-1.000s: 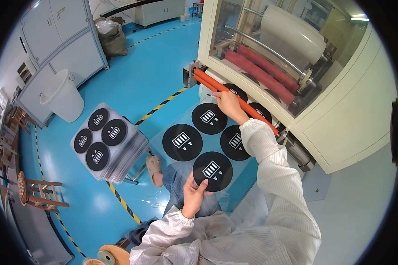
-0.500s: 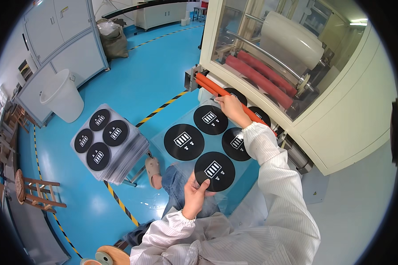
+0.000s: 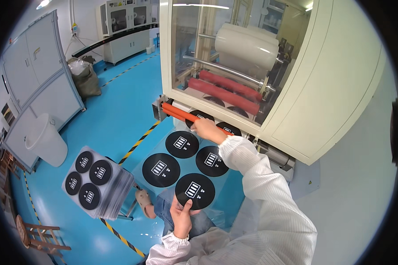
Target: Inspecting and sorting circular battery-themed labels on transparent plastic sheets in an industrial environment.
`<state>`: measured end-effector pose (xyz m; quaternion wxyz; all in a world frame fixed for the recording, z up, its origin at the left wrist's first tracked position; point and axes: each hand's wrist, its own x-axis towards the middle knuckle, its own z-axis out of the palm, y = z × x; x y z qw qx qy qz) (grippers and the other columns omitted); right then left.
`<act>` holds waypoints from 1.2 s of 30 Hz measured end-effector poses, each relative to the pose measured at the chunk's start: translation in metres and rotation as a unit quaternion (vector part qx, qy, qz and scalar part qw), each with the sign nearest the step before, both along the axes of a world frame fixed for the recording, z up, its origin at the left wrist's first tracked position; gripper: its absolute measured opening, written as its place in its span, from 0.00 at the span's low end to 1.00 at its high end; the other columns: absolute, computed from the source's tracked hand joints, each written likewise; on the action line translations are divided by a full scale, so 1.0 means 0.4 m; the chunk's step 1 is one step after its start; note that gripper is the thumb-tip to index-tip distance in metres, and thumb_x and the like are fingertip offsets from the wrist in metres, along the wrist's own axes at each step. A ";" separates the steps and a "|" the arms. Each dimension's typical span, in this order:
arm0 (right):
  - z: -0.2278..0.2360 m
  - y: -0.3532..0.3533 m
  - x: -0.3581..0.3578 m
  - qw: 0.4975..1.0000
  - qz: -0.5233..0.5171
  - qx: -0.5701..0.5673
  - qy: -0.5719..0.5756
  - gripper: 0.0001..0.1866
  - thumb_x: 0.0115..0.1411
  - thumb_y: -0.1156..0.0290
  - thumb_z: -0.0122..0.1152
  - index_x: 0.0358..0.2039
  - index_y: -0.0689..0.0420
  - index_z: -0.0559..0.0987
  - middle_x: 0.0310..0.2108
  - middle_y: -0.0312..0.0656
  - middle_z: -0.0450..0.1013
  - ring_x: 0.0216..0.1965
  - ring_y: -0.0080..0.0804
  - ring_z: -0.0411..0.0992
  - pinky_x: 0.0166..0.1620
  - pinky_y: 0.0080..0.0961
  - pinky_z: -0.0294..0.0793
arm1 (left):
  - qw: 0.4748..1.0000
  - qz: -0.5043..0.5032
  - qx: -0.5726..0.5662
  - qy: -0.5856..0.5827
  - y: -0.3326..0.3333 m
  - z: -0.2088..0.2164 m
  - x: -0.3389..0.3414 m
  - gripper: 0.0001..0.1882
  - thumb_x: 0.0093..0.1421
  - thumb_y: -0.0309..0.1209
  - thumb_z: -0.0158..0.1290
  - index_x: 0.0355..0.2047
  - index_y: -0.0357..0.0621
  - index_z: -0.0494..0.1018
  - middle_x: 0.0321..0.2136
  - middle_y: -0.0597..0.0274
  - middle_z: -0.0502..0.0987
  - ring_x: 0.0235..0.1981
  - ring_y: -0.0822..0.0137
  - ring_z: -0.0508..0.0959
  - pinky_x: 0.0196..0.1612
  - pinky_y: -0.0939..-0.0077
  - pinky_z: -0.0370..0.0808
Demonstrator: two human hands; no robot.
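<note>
A clear plastic sheet (image 3: 188,165) with several black discs, each printed with a white battery picture, stretches between my hands. At its near corner my left hand (image 3: 181,220) grips it, thumb on top over the edge of the nearest disc (image 3: 195,191). Farther off, my right hand (image 3: 208,130) is closed, its fingers curled down at the orange roller (image 3: 177,112) and the sheet's far end. Whatever those fingertips pinch is hidden. Beyond the roller, more discs (image 3: 228,129) lie on film at the machine's opening.
The cream machine (image 3: 292,110) has a window with red rollers (image 3: 225,97) and a white film roll (image 3: 247,46). At left are a stack of disc sheets (image 3: 112,194) on a stand, a white bin (image 3: 48,141) and a wooden stool (image 3: 40,234). Striped tape (image 3: 139,143) marks the blue floor.
The whole view has shifted, so the machine and stack appear farther left and lower. My left hand keeps its hold on the sheet's corner; my right hand stays by the orange roller.
</note>
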<state>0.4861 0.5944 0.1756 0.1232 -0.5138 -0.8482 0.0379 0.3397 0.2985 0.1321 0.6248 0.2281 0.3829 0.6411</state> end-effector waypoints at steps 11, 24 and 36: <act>0.054 -0.257 0.197 0.989 -0.035 0.000 -0.143 0.07 0.50 0.70 0.55 0.26 0.56 0.81 0.24 0.51 0.74 0.29 0.48 0.75 0.32 0.40 0.74 | 0.998 -0.003 -0.002 -0.064 -0.030 -0.032 -0.025 0.23 0.57 0.17 0.46 0.54 0.40 0.63 0.40 0.58 0.75 0.35 0.67 0.79 0.26 0.76 0.82; 0.214 -0.489 0.017 0.972 -0.045 -0.163 0.162 0.09 0.59 0.70 0.54 0.34 0.62 0.77 0.26 0.41 0.76 0.29 0.28 0.74 0.35 0.23 0.72 | 0.990 -0.141 -0.003 -0.015 -0.144 -0.220 -0.336 0.25 0.57 0.23 0.51 0.56 0.40 0.62 0.42 0.61 0.75 0.35 0.70 0.78 0.25 0.79 0.79; -0.117 -0.413 -0.246 0.793 0.177 -0.484 0.327 0.12 0.59 0.69 0.58 0.34 0.67 0.79 0.28 0.40 0.75 0.27 0.24 0.72 0.35 0.21 0.71 | 0.981 -0.183 0.059 -0.019 -0.306 -0.254 -0.556 0.31 0.59 0.31 0.49 0.61 0.36 0.54 0.50 0.59 0.70 0.51 0.68 0.69 0.55 0.76 0.63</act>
